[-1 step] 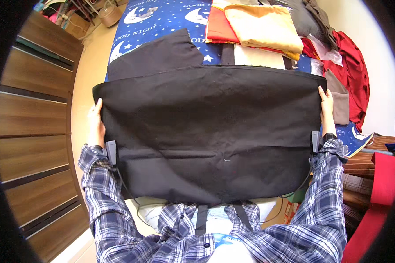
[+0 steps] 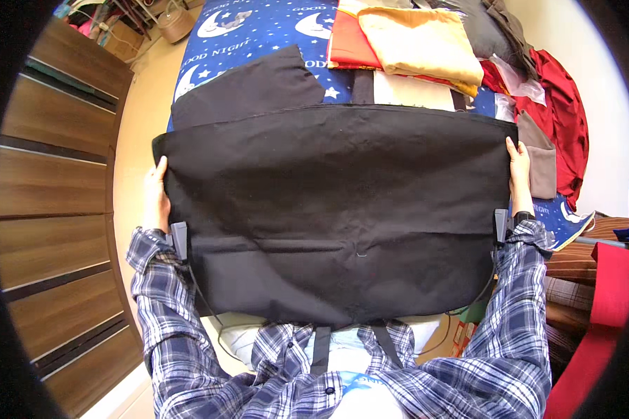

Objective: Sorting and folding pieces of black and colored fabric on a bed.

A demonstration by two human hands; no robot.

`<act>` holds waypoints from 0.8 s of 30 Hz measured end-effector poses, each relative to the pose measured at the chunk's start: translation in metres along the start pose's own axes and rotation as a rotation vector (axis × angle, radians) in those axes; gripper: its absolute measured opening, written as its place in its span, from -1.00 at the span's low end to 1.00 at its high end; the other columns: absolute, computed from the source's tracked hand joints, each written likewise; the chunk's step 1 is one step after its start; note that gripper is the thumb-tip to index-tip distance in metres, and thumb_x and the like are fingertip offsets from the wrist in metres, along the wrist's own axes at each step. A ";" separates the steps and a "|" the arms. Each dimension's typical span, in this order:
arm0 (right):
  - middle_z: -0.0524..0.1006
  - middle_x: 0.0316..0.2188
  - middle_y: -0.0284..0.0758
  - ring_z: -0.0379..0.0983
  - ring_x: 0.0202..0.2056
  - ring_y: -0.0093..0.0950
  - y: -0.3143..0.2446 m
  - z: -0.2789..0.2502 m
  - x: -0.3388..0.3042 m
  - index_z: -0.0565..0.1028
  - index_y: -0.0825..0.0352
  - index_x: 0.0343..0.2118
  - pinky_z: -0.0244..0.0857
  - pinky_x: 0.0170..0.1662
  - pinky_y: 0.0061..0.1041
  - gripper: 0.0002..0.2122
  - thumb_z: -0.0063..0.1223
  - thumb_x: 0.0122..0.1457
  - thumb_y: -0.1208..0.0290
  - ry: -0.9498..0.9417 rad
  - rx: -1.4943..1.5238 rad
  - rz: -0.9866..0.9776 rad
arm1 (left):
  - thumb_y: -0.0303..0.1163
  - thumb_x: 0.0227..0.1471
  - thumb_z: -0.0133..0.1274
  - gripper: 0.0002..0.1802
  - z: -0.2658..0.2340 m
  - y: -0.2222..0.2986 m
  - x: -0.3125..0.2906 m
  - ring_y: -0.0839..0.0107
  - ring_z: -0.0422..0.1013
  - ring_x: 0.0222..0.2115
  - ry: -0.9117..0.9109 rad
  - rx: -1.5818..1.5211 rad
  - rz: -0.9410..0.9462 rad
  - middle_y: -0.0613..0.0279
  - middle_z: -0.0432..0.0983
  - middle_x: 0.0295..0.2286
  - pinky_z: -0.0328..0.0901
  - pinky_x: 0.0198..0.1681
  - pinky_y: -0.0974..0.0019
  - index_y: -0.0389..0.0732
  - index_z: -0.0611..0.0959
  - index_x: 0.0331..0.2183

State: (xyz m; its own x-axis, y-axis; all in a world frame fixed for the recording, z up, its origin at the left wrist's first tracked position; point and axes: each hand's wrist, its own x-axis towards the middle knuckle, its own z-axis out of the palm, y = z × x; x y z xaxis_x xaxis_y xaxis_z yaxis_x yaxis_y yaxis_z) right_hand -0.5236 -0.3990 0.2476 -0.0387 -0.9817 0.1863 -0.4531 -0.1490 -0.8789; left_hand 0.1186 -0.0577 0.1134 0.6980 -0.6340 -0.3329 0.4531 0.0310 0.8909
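A wide piece of black fabric point(image 2: 342, 188) is stretched in front of me, with faint creases and a short pale thread on its lower half. My left hand point(image 2: 156, 195) grips its left edge near the upper corner, thumb on top and the other fingers hidden behind the cloth. On the opposite edge, my right hand point(image 2: 518, 173) holds the fabric the same way, close to its upper right corner. Beyond the far edge lies another dark piece of cloth point(image 2: 248, 87), partly covered by the stretched one.
A bed with a blue moon-patterned sheet point(image 2: 258, 28) bears folded cream cloth point(image 2: 419, 42), orange-red cloth point(image 2: 346, 42) and a crumpled red garment point(image 2: 555, 112). Wooden drawers point(image 2: 56, 181) stand at the left. More fabric, including a red strip point(image 2: 594, 335), is at the lower right.
My left hand has shifted slightly to the right with its edge of the fabric, and my right hand very slightly to the left. The rest looks the same.
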 end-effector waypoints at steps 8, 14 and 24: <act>0.33 -0.26 -0.19 0.23 -0.21 -0.45 0.037 -0.005 -0.011 0.20 0.42 -0.12 0.09 -0.12 -0.53 -0.47 0.04 -0.07 0.15 -0.253 -0.551 0.143 | 0.03 0.05 -0.38 -0.39 -0.025 -0.025 0.001 0.35 0.21 -0.10 -0.012 0.243 -0.178 0.18 0.25 -0.09 0.11 -0.05 0.28 -0.29 0.30 -0.07; 0.32 -0.18 -0.12 0.24 -0.14 -0.33 0.025 -0.057 -0.105 0.15 0.34 -0.02 0.09 -0.07 -0.46 -0.46 0.02 -0.05 0.22 -0.419 -0.776 0.227 | -0.13 0.09 -0.42 -0.53 -0.061 -0.006 -0.083 0.34 0.30 -0.47 -0.182 1.148 -0.371 0.23 0.40 -0.47 0.23 -0.39 0.35 -0.19 0.31 -0.06; 0.30 -0.19 -0.25 0.21 -0.14 -0.42 0.083 -0.131 -0.275 0.10 0.35 -0.02 0.10 -0.10 -0.49 -0.48 -0.16 0.07 0.08 -0.153 -0.448 0.438 | -0.11 -0.01 -0.16 -0.44 -0.135 -0.061 -0.191 0.38 0.20 -0.11 -0.177 0.360 -0.410 0.17 0.26 -0.13 0.07 -0.03 0.33 -0.32 0.27 -0.07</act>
State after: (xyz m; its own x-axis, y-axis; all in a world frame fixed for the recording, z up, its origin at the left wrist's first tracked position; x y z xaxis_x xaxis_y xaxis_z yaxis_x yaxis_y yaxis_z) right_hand -0.6669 -0.1254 0.1811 -0.1922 -0.9511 -0.2417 -0.7535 0.3008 -0.5846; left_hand 0.0328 0.1655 0.0810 0.3878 -0.6594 -0.6440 0.4280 -0.4900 0.7594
